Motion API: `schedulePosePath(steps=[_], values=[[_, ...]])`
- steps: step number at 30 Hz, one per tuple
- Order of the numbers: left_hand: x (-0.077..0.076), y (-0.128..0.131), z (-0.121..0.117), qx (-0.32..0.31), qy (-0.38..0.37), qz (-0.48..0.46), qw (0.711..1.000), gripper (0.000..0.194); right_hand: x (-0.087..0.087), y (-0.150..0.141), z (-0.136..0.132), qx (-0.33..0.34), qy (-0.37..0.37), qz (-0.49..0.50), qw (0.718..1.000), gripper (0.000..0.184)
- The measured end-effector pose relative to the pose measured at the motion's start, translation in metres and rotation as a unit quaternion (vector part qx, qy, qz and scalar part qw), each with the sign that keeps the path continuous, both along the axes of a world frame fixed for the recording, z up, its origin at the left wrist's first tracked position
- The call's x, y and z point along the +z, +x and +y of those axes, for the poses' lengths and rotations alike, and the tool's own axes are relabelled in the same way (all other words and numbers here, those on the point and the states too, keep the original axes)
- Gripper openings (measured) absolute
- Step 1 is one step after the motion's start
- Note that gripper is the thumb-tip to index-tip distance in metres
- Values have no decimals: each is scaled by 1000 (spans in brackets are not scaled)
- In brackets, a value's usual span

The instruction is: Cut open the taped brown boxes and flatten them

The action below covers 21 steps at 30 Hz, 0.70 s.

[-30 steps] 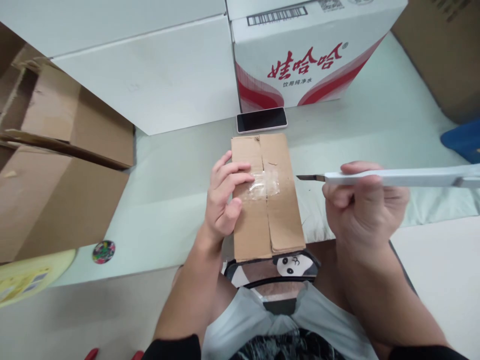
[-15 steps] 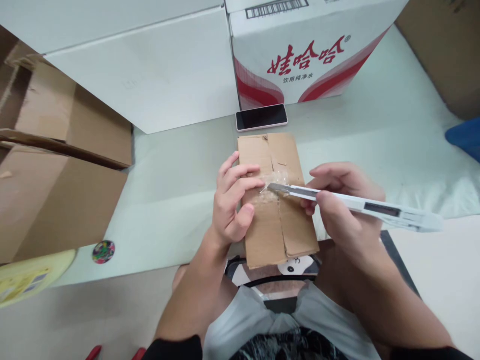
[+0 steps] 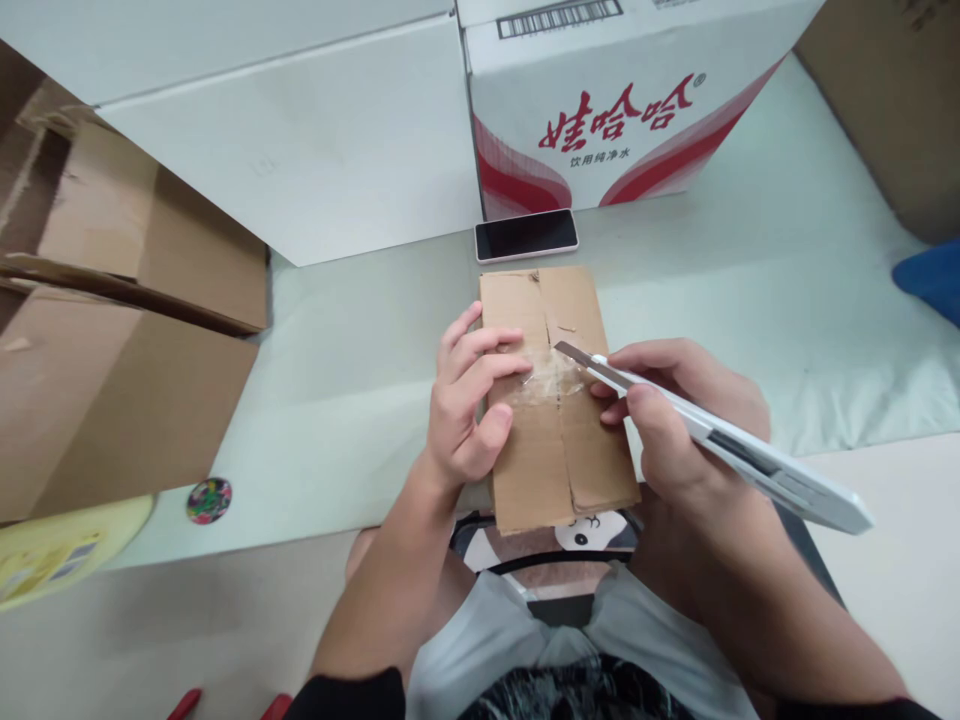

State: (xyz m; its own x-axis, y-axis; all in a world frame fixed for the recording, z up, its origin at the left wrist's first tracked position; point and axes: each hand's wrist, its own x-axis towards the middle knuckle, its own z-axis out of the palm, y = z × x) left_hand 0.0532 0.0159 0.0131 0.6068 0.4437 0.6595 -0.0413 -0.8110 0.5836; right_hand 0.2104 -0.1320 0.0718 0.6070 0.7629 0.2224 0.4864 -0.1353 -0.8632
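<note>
A flat brown cardboard box (image 3: 525,460) lies in front of me with its near end over the table edge. A seam runs along its top, and clear tape (image 3: 551,385) crosses the middle, wrinkled. My left hand (image 3: 472,395) rests on the box's left side, fingers spread over the top and touching it. In my right hand (image 3: 682,415) is a white utility knife (image 3: 739,450), gripped between thumb and fingers. Its extended blade points up-left, the tip over the seam at the tape's upper edge; whether it touches the cardboard I cannot tell.
Behind the box lies a phone (image 3: 526,236), in front of a white carton with red lettering (image 3: 600,130) and a plain white box (image 3: 300,150). Brown cartons (image 3: 150,400) stand left, near a round colourful disc (image 3: 209,500). A blue object (image 3: 930,282) is at right.
The knife has turned, its handle end swinging down toward me and its blade tip moving up and right, off the middle of the tape. My left hand and the box are nearly unchanged.
</note>
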Motion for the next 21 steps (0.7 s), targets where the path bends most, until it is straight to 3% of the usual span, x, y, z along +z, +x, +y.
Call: schedulePosePath(steps=[8, 21], values=[[0, 0, 0, 6, 0, -1, 1000, 37, -4, 2, 0, 22, 5, 1, 1000, 22], [1, 0, -1, 3, -2, -4, 1000, 35, -3, 2, 3, 24, -4, -42, 999, 15]])
